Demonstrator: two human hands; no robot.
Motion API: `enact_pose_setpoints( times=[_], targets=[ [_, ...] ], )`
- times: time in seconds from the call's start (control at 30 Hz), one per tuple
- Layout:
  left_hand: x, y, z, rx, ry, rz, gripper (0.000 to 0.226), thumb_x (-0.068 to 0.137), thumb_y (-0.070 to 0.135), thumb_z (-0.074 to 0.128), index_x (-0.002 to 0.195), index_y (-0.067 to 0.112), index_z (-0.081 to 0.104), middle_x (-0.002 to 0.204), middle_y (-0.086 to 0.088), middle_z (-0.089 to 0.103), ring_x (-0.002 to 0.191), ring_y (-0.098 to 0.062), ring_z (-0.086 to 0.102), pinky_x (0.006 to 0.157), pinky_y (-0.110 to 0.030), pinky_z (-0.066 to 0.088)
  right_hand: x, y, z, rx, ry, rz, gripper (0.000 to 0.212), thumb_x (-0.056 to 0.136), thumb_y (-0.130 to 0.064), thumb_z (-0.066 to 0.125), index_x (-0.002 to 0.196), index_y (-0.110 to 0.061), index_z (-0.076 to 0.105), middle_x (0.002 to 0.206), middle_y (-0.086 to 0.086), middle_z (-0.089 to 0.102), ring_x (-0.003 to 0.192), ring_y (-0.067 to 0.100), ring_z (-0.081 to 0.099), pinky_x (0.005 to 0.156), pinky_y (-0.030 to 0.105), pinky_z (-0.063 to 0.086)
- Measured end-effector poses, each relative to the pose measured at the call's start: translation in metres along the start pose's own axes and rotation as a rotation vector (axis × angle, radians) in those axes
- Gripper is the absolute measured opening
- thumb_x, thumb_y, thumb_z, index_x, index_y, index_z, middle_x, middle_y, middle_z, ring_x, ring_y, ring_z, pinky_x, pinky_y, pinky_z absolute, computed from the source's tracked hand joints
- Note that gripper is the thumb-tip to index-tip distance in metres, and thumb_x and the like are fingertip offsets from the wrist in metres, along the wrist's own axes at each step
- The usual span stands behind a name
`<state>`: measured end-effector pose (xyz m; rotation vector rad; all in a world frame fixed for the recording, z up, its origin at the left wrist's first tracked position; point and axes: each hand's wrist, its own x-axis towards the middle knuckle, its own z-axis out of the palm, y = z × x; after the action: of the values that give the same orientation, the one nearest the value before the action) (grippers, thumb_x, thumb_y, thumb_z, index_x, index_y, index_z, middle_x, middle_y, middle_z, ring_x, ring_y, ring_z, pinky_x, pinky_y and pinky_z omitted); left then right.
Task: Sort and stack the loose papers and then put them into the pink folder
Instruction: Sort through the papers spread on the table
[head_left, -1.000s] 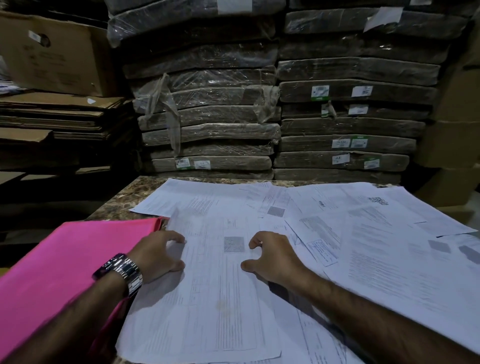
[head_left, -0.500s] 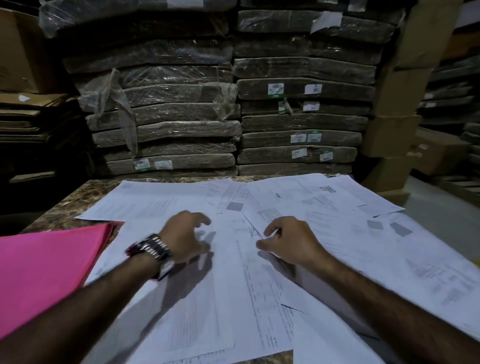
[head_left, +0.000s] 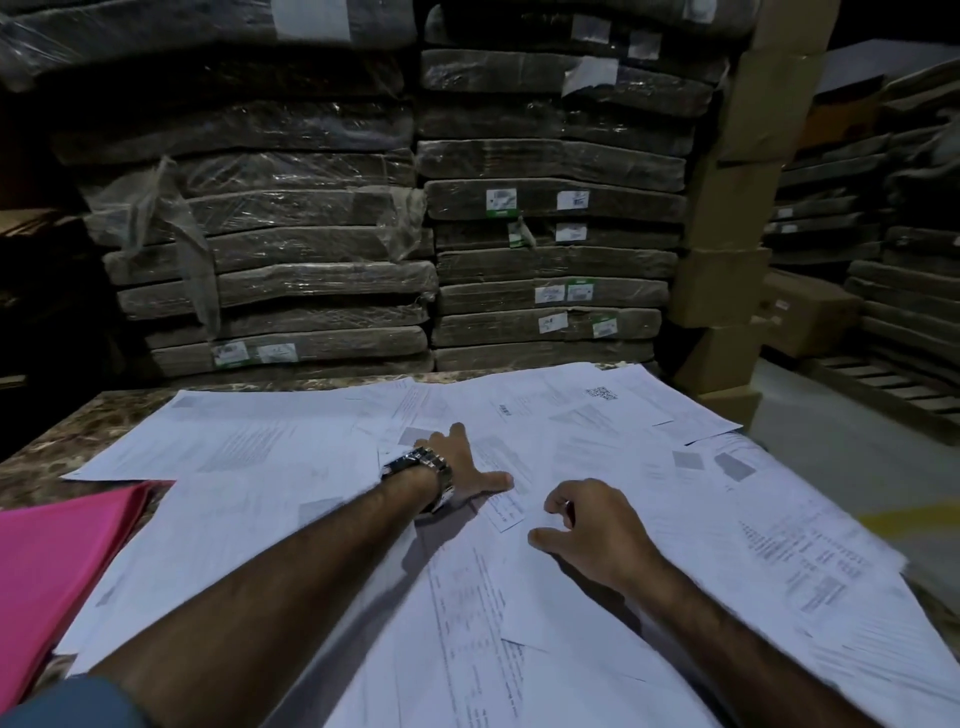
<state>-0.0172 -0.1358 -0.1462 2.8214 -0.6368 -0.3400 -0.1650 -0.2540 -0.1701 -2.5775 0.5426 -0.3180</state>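
Observation:
Several loose printed papers (head_left: 270, 457) lie overlapping across the marble table top (head_left: 47, 447). The pink folder (head_left: 57, 566) rests at the left edge, partly under the sheets. My left hand (head_left: 462, 462), with a metal watch on its wrist, reaches across the middle and presses flat on the papers with fingers spread. Just right of it, my right hand (head_left: 587, 525) rests on a sheet with its fingers curled and the thumb stretched out along the paper. Neither hand lifts a sheet.
Behind the table stand tall stacks of plastic-wrapped flat bundles (head_left: 322, 260). Cardboard boxes (head_left: 727, 280) are piled at the right rear, with more stacked goods beyond. Grey floor (head_left: 852, 457) shows past the table's right edge.
The view has swung right, so the folder sits further left. My left hand has reached forward and rightward and flattened on the papers. My right hand stays on the sheets, close beside it.

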Motion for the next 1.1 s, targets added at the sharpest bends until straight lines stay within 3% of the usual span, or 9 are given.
enact_pose_setpoints(
  times=[0.1,0.3,0.43,0.53,0.67,0.77,0.87,0.93,1.1],
  targets=[
    [0.004,0.005,-0.008,0.094,0.014,0.016,0.107,0.055,0.080,0.064,0.140,0.021,0.034,0.137,-0.009,0.045,0.118,-0.030,0.047,0.090,-0.042,0.048,0.000,0.001,0.002,0.022,0.000,-0.017,0.046,0.074,-0.046,0.075,0.112,-0.022,0.067,0.092,-0.013,0.052,0.096,0.014,0.059,0.089,0.037,0.052],
    [0.014,0.001,-0.023,-0.240,0.057,0.023,0.069,0.071,0.044,0.077,0.130,0.024,0.047,0.137,-0.003,0.049,0.119,-0.024,0.050,0.084,-0.027,0.043,-0.001,0.003,-0.001,0.080,0.001,-0.030,0.046,0.075,-0.044,0.076,0.112,-0.019,0.067,0.071,-0.021,0.042,0.079,0.006,0.050,0.086,0.033,0.051],
    [0.020,-0.004,-0.022,-0.429,0.119,0.050,0.028,0.078,0.017,0.072,0.104,0.023,0.063,0.130,-0.002,0.056,0.115,-0.018,0.054,0.078,-0.022,0.042,0.000,0.005,-0.006,0.165,0.003,0.001,0.042,0.073,-0.035,0.080,0.108,-0.015,0.067,0.074,-0.015,0.051,0.074,0.008,0.053,0.079,0.026,0.050],
    [0.019,-0.009,-0.021,-0.442,0.109,0.087,0.014,0.079,0.013,0.072,0.087,0.024,0.070,0.114,0.001,0.066,0.102,-0.013,0.058,0.076,-0.023,0.045,0.001,0.008,-0.022,0.207,0.019,0.091,0.038,0.072,-0.021,0.081,0.106,-0.013,0.067,0.091,-0.002,0.070,0.081,0.010,0.064,0.077,0.021,0.050],
    [0.013,-0.013,-0.020,-0.376,0.114,0.095,0.013,0.077,0.014,0.074,0.086,0.024,0.073,0.105,0.002,0.069,0.092,-0.011,0.059,0.071,-0.019,0.044,0.001,0.025,-0.048,0.037,0.056,0.281,0.041,0.072,-0.023,0.082,0.108,-0.014,0.065,0.106,0.003,0.068,0.099,0.020,0.063,0.086,0.031,0.054],
    [0.007,-0.012,-0.017,-0.306,0.094,0.074,0.018,0.074,0.020,0.078,0.091,0.024,0.073,0.109,0.002,0.067,0.088,-0.013,0.056,0.066,-0.019,0.043,-0.008,0.035,-0.064,-0.152,-0.017,0.450,0.050,0.072,-0.040,0.079,0.110,-0.017,0.057,0.117,0.008,0.060,0.113,0.029,0.054,0.098,0.042,0.046],
    [-0.002,-0.004,-0.016,-0.031,0.146,0.058,0.032,0.073,0.039,0.075,0.103,0.030,0.069,0.119,0.000,0.056,0.105,-0.022,0.052,0.085,-0.032,0.048,-0.017,0.042,-0.073,-0.257,-0.060,0.573,0.074,0.072,-0.058,0.073,0.127,-0.017,0.045,0.136,0.013,0.040,0.130,0.034,0.035,0.101,0.050,0.038],
    [-0.008,0.005,-0.010,0.157,0.222,0.121,0.036,0.074,0.049,0.068,0.108,0.036,0.064,0.121,0.000,0.050,0.115,-0.026,0.046,0.092,-0.040,0.043,-0.017,0.049,-0.074,-0.253,-0.045,0.599,0.089,0.068,-0.065,0.072,0.133,-0.015,0.040,0.137,0.016,0.038,0.130,0.035,0.035,0.100,0.050,0.039],
    [-0.024,0.033,0.009,-0.070,0.000,0.374,0.047,0.070,0.053,0.073,0.103,0.021,0.065,0.098,0.004,0.060,0.091,-0.013,0.051,0.075,-0.024,0.042,-0.008,0.059,-0.070,-0.253,-0.033,0.581,0.087,0.062,-0.066,0.073,0.125,-0.015,0.044,0.128,0.013,0.051,0.120,0.031,0.045,0.087,0.040,0.042]
  ],
)
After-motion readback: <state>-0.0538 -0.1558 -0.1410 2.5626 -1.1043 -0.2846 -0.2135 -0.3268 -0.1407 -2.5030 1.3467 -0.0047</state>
